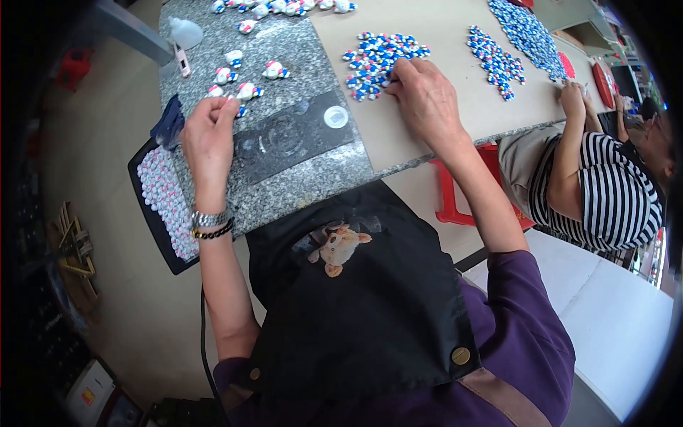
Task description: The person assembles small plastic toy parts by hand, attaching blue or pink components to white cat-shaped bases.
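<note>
Granite worktop [299, 178] | left hand [208, 135] pinching a figurine [240, 110] beside dark mat [295, 135] | right hand [427, 99] fingers curled, picking in bead pile [377, 60] beyond the mat, within reach

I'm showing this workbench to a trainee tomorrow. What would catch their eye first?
Probably the pile of small blue, white and red figures at mid-table, where the right hand rests on its edge. Next, the left hand pinching one figure over the grey stone slab, with a black tray of white pieces at the table's left edge. A co-worker in a striped shirt sits to the right.
</note>
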The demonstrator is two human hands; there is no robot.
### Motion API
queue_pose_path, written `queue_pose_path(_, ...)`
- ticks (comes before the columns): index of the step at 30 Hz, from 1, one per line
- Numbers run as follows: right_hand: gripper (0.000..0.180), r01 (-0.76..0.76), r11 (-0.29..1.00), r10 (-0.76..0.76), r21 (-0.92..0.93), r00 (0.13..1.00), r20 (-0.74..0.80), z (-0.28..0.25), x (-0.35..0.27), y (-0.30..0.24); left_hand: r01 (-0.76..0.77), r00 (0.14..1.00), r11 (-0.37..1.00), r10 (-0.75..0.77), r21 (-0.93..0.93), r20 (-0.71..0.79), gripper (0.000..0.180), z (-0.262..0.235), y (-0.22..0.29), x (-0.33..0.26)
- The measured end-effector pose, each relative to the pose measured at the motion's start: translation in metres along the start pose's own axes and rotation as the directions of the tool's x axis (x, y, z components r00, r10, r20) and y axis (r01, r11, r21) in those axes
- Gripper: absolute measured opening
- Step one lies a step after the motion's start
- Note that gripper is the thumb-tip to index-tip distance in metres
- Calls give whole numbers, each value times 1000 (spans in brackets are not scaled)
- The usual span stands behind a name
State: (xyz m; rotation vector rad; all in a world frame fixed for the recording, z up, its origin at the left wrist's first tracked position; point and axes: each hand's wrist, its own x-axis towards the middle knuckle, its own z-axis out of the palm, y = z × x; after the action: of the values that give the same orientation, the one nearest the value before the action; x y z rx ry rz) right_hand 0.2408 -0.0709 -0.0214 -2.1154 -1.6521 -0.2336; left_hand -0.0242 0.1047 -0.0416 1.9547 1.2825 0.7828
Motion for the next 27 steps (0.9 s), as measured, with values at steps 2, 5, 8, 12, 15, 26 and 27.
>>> queue_pose_path(2, 14, -15, 999, 15, -35, 1000, 0, -1, 1, 2, 26, 999, 998, -25, 50, -24, 30, -2, 12, 2)
queue_pose_path(5, 15, -58, 992, 59, 113, 998, -4, -9, -2, 4, 181, 979, 905, -205, -384, -22, 33, -7, 8, -3)
queue_pose_path(8, 24, -250, 884, 204, 396, 967, 155, -21, -4, 3, 401, 896, 468, -381, -787, 230, 29, -22, 24, -13)
queue_pose_path(12, 19, -508, 227, 243, 831, 856, 457, -31, -2, -16, 591, 782, -260, -50, -764, 621, 28, -29, 39, -32)
queue_pose_path(15, 19, -510, -97, 121, 855, 846, 519, -36, 0, -27, 619, 768, -224, -31, -753, 640, 33, -23, 56, -51)
queue_pose_path(26, 17, -520, 117, 44, 846, 854, 519, -25, 7, -44, 629, 769, -45, 181, -776, 613, 47, -8, 60, -78)
queue_pose_path(27, 15, -480, 297, 51, 825, 871, 489, -25, 9, -45, 626, 774, 0, 125, -780, 621, 47, -10, 65, -79)
